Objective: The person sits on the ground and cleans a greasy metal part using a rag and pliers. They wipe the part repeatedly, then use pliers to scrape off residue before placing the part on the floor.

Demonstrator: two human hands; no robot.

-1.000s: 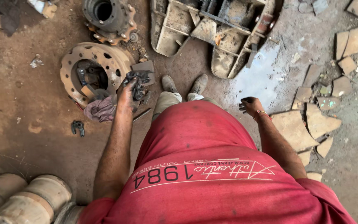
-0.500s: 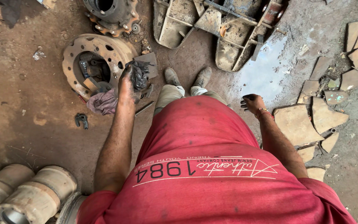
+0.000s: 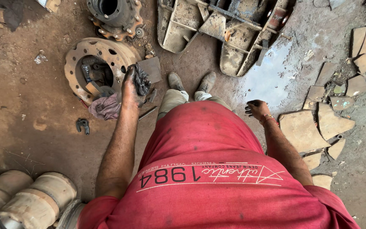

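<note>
- The left hand (image 3: 131, 87) is reaching down with its arm stretched straight, fingers gripping a greasy black crumpled rag (image 3: 141, 80) above the rusty round metal brake drum (image 3: 98, 63) on the dirt floor (image 3: 30, 123).
- The right hand (image 3: 257, 108) is hanging loosely curled, holding nothing.

A crumpled, grease-blackened cloth rag (image 3: 141, 80) hung bunched in folds from the left hand (image 3: 130, 90), gripped in its fingers (image 3: 137, 87). It was above the dirt floor (image 3: 43, 127), just beside the rusty round brake drum (image 3: 90, 55) and over a flat grey metal plate (image 3: 152, 69).
</note>
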